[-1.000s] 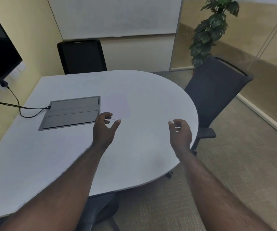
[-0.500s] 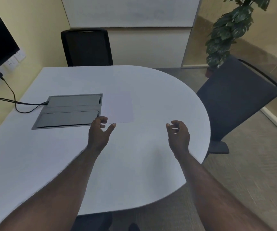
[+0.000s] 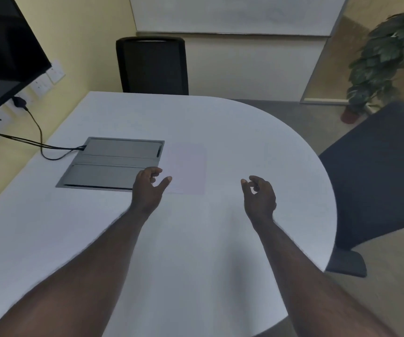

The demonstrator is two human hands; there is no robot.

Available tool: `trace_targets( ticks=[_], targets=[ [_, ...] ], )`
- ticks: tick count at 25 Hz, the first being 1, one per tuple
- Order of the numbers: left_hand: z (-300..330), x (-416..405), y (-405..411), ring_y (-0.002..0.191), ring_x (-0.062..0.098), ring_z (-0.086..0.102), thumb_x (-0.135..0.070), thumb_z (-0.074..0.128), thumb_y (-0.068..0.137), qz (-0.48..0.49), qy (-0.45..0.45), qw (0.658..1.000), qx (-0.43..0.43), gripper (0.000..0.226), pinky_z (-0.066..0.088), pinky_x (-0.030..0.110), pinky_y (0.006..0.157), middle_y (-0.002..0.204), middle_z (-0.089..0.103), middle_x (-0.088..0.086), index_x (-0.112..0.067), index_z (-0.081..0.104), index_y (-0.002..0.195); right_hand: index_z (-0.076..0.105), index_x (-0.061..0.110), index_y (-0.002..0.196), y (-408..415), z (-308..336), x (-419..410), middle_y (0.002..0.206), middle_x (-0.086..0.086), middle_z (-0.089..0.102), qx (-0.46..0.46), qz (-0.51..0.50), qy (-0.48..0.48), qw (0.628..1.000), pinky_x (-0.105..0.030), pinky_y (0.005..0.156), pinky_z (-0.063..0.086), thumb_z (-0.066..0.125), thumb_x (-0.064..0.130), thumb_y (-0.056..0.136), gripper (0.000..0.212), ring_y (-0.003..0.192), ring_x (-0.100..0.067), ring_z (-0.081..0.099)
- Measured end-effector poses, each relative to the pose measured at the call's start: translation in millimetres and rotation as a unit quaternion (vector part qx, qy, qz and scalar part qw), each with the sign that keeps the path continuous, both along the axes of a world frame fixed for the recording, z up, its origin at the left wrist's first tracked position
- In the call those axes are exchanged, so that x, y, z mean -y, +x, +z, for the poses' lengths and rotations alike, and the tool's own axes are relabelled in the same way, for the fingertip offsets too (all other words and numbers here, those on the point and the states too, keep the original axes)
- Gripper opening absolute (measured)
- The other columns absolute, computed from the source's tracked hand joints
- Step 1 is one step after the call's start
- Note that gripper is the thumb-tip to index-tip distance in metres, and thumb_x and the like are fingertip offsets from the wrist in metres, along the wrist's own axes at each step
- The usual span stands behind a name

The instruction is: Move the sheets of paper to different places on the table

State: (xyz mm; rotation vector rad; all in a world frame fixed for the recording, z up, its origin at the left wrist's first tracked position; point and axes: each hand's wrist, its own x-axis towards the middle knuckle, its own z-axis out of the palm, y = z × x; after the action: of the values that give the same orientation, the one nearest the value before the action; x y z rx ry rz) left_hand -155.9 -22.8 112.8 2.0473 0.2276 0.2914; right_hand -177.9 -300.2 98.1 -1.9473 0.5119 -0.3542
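The rounded table top (image 3: 220, 239) is plain white; the flat sheet of paper (image 3: 186, 166) on it is very pale lilac; the metal cable hatch (image 3: 113, 164) at left is grey; the far chair (image 3: 152, 65) is black; the right chair (image 3: 378, 171) dark blue-grey; the leafy plant (image 3: 385, 52) deep green.

Dim, flat indoor light, no clear source; greyish cast on the table (image 3: 220, 122). Shadows soft, barely any under the forearms. No glare. Whole frame slightly soft; sheet of paper (image 3: 186, 166) is low-contrast, barely separable from the tabletop. Wide-angle bending at edges; plant (image 3: 385, 57) smeared at right.
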Motion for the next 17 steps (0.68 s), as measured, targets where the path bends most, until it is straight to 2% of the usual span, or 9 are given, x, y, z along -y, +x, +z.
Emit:
trace_targets(
  ticks=[4, 9, 17],
  targets=[
    [-4.4, 10.5, 29.6, 0.092, 0.008, 0.054, -0.029, 0.075, 0.082, 0.028, 0.023, 0.999, -0.016, 0.026, 0.043, 0.025, 0.086, 0.111, 0.057, 0.000, -0.024, 0.064, 0.105, 0.065, 0.024, 0.115, 52.7, -5.3, 11.6, 0.106, 0.006, 0.065, 0.000, 0.020, 0.006, 1.000, -0.048, 0.096, 0.039, 0.064, 0.043, 0.089, 0.032, 0.095, -0.017, 0.060],
    [-13.6, 10.3, 55.0, 0.099, 0.016, 0.054, -0.029, 0.075, 0.082, 0.054, 0.049, 0.996, -0.047, 0.033, 0.042, 0.029, 0.089, 0.112, 0.054, -0.001, -0.020, 0.065, 0.112, 0.065, 0.024, 0.115, 97.3, -18.1, 13.9, 0.106, 0.009, 0.055, -0.009, 0.037, 0.004, 0.999, -0.046, 0.094, 0.040, 0.067, 0.042, 0.087, 0.034, 0.081, -0.010, 0.055],
    [-29.1, -3.4, 90.8, 0.104, 0.020, 0.054, -0.031, 0.073, 0.084, 0.073, 0.064, 0.991, -0.089, 0.044, 0.046, 0.036, 0.095, 0.121, 0.055, 0.006, -0.016, 0.062, 0.124, 0.066, 0.023, 0.115, 137.1, -50.4, -10.9, 0.104, 0.010, 0.053, -0.028, 0.041, 0.003, 0.999, -0.046, 0.093, 0.039, 0.068, 0.042, 0.086, 0.034, 0.082, -0.010, 0.055]
  ],
)
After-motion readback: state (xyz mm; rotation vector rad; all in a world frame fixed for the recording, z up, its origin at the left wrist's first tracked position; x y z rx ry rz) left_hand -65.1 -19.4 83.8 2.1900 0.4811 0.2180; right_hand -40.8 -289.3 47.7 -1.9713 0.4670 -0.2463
